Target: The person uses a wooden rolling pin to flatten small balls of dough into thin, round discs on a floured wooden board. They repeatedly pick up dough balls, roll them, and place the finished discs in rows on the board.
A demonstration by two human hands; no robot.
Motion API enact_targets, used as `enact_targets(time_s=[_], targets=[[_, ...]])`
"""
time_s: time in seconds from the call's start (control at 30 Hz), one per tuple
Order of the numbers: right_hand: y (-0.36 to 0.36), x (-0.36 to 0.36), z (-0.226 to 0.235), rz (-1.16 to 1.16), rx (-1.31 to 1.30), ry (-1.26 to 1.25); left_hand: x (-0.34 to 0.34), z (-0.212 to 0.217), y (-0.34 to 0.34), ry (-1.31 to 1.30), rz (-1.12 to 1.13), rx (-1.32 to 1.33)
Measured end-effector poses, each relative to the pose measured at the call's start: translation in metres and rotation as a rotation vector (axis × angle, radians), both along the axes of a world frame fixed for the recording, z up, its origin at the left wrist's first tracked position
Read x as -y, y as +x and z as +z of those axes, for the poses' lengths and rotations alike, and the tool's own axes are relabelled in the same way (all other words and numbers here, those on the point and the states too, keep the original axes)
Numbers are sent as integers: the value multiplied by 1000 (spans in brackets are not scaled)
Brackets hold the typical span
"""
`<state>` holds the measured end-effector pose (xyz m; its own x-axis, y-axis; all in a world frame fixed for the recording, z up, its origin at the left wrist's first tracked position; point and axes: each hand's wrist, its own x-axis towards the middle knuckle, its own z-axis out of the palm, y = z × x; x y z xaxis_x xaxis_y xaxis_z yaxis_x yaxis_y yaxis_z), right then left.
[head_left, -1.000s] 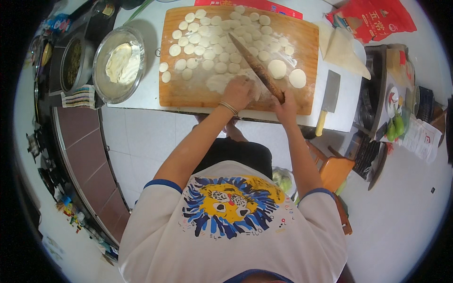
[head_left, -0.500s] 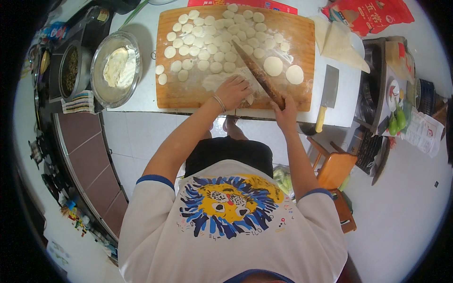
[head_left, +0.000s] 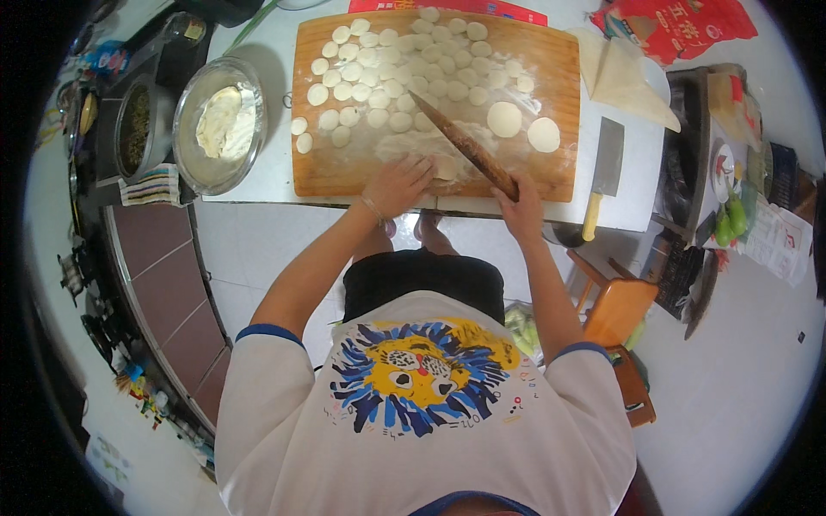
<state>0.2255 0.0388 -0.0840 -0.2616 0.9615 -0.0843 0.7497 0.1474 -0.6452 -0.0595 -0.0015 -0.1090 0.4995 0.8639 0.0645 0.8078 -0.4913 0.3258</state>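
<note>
Rolling pin point(head_left: 465, 148) gripped in right hand point(head_left: 521, 206)

I hold its near end; it slants forward-left over the board point(head_left: 337, 168). My left hand point(head_left: 397, 185) lies palm-down, fingers extended. Dough rounds point(head_left: 504, 119) lie beyond; a red bag point(head_left: 680, 30) carries printed writing.

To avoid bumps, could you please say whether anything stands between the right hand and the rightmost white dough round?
Nothing visible does: only brown wooden board lies between the right hand and that white dough round.
</note>
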Motion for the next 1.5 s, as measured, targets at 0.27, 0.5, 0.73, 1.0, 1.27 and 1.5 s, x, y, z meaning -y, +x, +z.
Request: enact_targets(time_s=[0.27,0.5,0.73,1.0,1.27,1.5], targets=[[-23,-16,8,427,331,-60,48,15,-17,-9,560,62],[-59,-64,-9,232,298,401,-22,14,-34,-90,603,93],[-72,-47,-8,295,417,319,3,16,-40,-37,587,87],[-54,-13,-12,308,424,263,47,4,-39,-186,533,-51],[-64,-61,-13,305,313,389,-33,25,-31,-108,524,-80],[-48,-40,-25,478,273,371,-32,-8,6,243,105,81]])
